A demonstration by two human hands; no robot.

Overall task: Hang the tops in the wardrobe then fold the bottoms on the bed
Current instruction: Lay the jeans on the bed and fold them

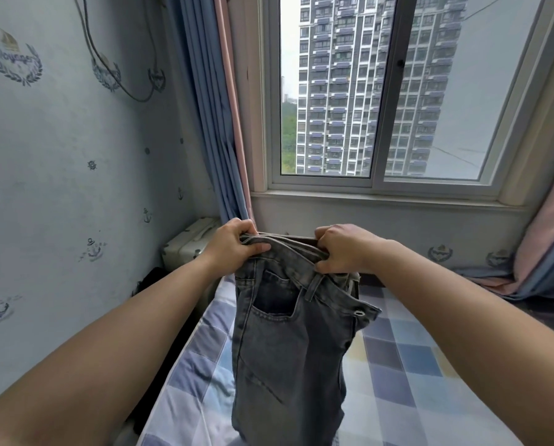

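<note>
A pair of grey washed jeans (288, 342) hangs in the air above the bed (407, 365), held up by its waistband. My left hand (234, 241) grips the waistband's left end, fingers curled over the top edge. At the right end, my right hand (343, 249) grips the waistband the same way. A back pocket faces me, and the button fly flap hangs at the right. The legs drop out of view at the bottom edge. No wardrobe or tops are in view.
The bed has a blue, grey and yellow checked sheet. A white suitcase (189, 243) stands in the corner between the bed and the left wall. Blue and pink curtains (224, 123) flank the window (375, 91) ahead. More curtain (545, 259) bunches on the bed's right.
</note>
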